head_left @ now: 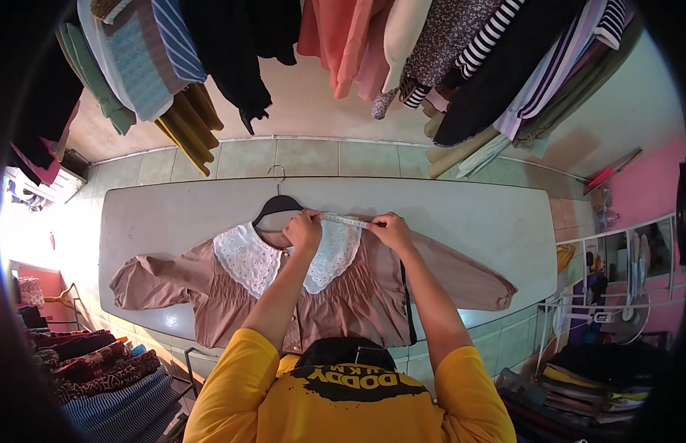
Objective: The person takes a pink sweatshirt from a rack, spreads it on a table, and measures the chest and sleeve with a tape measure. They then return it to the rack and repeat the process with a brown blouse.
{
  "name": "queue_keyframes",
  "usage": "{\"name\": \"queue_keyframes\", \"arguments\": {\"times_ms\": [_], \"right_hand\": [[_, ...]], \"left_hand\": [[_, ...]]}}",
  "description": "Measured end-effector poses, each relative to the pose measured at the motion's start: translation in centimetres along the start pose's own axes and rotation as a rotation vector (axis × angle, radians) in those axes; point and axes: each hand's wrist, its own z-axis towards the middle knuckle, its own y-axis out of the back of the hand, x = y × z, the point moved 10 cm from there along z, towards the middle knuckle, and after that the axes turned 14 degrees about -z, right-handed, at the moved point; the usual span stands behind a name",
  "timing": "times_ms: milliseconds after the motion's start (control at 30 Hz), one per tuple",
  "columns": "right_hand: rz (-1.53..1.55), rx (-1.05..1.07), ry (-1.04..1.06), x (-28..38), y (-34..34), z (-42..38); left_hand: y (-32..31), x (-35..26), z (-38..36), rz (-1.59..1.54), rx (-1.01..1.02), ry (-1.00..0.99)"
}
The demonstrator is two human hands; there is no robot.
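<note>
A dusty-pink blouse [239, 317] with a wide white lace collar [243, 255] lies spread on the table, its sleeves out to both sides. Inside its neckline is a black hanger [278, 204] with a metal hook. My left hand [304, 230] is closed at the neck side of the collar, fingers pinching one end of a narrow white measuring tape [346, 220]. Stretched along the shoulder, the tape reaches my right hand [391, 230], which pinches it near the sleeve seam. A dark narrow strip [407, 303] runs down the blouse's right side.
The pale table [468, 210] stands against a tiled wall. Clothes, among them a coral garment [346, 44], hang above its far side. Folded clothes [117, 391] are piled at lower left, with another clothes stack [594, 380] at lower right. A white rack [616, 303] stands beyond the right end.
</note>
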Motion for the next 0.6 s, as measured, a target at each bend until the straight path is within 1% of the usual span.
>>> {"name": "queue_keyframes", "arguments": {"times_ms": [100, 300, 600], "right_hand": [[-0.02, 0.045, -0.063, -0.5, -0.4, 0.3], [-0.058, 0.081, -0.07, -1.4, -1.6, 1.1], [-0.069, 0.099, -0.095, -1.4, -1.5, 0.9]], "left_hand": [[0.1, 0.0, 0.1, 0.022, -0.013, -0.027], [0.1, 0.1, 0.2, 0.008, 0.0, -0.027], [-0.2, 0.4, 0.3, -0.009, -0.009, -0.027]]}}
